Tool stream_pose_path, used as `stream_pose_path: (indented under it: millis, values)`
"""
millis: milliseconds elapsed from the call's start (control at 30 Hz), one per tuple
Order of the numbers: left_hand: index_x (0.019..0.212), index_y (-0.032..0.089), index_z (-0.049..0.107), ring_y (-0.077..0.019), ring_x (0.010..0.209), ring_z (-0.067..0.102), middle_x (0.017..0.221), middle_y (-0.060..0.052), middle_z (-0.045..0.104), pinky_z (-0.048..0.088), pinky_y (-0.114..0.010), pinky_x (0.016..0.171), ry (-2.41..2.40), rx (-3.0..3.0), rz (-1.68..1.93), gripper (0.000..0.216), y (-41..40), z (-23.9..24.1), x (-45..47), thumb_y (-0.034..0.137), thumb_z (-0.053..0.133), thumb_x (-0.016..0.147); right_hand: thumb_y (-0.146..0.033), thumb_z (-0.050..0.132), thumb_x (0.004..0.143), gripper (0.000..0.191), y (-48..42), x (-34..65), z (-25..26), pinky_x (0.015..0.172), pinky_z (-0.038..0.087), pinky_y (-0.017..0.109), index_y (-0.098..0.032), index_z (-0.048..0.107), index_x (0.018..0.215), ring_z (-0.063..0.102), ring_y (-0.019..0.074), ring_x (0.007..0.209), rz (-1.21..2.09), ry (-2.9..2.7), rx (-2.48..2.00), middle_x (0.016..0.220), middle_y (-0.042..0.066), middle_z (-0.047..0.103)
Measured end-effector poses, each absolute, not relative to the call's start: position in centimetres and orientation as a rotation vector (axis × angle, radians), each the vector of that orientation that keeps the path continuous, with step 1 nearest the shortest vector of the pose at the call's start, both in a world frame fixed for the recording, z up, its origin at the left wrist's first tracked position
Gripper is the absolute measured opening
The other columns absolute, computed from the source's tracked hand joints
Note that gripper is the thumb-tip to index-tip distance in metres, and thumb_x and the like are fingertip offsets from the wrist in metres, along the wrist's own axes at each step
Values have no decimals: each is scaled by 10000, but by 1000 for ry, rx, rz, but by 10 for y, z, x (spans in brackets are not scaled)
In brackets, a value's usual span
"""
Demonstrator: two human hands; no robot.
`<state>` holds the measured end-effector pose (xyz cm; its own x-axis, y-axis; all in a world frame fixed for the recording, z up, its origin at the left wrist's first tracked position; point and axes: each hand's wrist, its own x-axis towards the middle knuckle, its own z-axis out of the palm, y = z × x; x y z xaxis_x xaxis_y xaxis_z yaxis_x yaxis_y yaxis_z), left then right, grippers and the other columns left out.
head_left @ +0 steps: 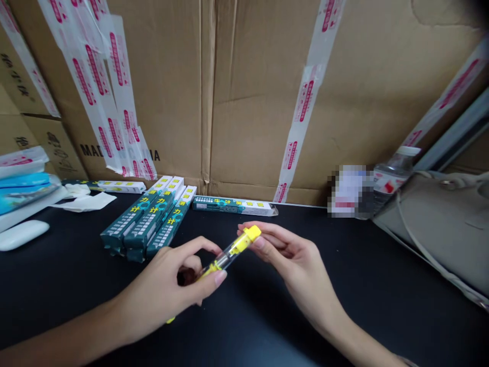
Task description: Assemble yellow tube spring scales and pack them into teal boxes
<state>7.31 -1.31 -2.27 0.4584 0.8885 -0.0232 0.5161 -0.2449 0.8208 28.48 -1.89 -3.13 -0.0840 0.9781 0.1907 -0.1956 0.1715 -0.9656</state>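
Note:
A spring scale (228, 255), a clear tube with yellow fittings and a yellow cap, is held at a slant above the black table. My left hand (173, 285) is closed around its lower part, thumb and forefinger on the tube. A small yellow tip shows below that hand. My right hand (292, 255) pinches the yellow cap at the upper end between thumb and fingers. The scale's middle stretch is hidden in part by my left fingers. Just beyond my left hand lies a stack of teal-and-white boxes (151, 219).
Another teal box (233, 206), its end flap open, lies against the cardboard wall (248, 102). To the left are a box (118, 187), white paper (89, 201), a blue packet (28, 188) and a white rounded object (23, 235). A plastic bottle (389, 178) and a grey bag (443, 229) stand right.

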Motion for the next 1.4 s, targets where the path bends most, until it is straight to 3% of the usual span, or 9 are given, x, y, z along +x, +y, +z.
stream_pose_path:
  millis: [133,233,333,567,733,900,1033,1233,1400]
  values:
    - [1090,230,612,-137,639,631,679,62,650,453,-226,609,1034,1884,641,305,-3,-16,92,493,535,956,-308,743,843,178,-13,289,-32,880,568,258,-241,764,1007,747,182,967,1099,-1422,-921,1029,14,802]
    - [1107,257,601,-112,517,583,732,69,644,412,-224,512,1052,1921,575,295,1,-9,101,491,465,989,-334,738,834,253,-6,310,-27,860,567,289,-223,732,1061,748,197,925,850,-1567,-1056,998,31,794]
    - [1014,273,622,-132,575,590,707,71,639,376,-236,534,1213,2161,510,222,-1,-5,103,448,487,989,-362,599,936,208,5,344,-16,624,529,289,-216,718,1024,656,151,560,551,-1923,-1367,718,-2,737]
    - [1170,220,568,-227,654,709,935,-35,736,490,-312,562,1373,2794,435,232,-11,-37,104,319,406,1037,-181,829,703,156,20,385,-14,657,460,259,-214,739,826,616,175,745,643,-2333,-1494,806,7,671]
    - [1082,162,590,-246,691,704,839,-52,691,537,-356,552,1209,3086,714,316,-9,-57,102,273,295,1069,-89,637,842,126,15,375,-22,630,436,228,-189,668,773,580,130,690,746,-2380,-1451,800,-4,639]
    - [1104,168,598,-229,685,694,838,-41,668,538,-348,540,1220,3021,749,318,-7,-57,99,270,298,1071,-167,489,965,159,5,359,-15,631,442,239,-210,590,850,575,138,678,834,-2303,-1353,735,-18,636]
    - [1113,166,599,-246,732,701,878,-54,672,560,-375,582,1230,2963,680,311,-8,-57,98,272,310,1068,-237,500,978,153,-3,342,-14,608,486,234,-218,644,928,589,137,643,958,-2057,-1232,715,-20,622]
    - [1210,147,566,-250,719,707,893,-66,674,582,-408,582,1212,2924,725,388,-8,-58,99,334,254,1074,-159,444,990,227,-16,319,-32,595,509,211,-227,660,980,607,113,604,660,-2063,-1180,769,-16,651]
    - [1121,154,609,-253,715,712,846,-59,672,583,-412,586,1172,2890,734,459,-9,-55,98,381,212,1073,-14,364,942,353,-24,315,-43,696,528,261,-223,601,1100,680,152,780,225,-2211,-1089,931,21,699]
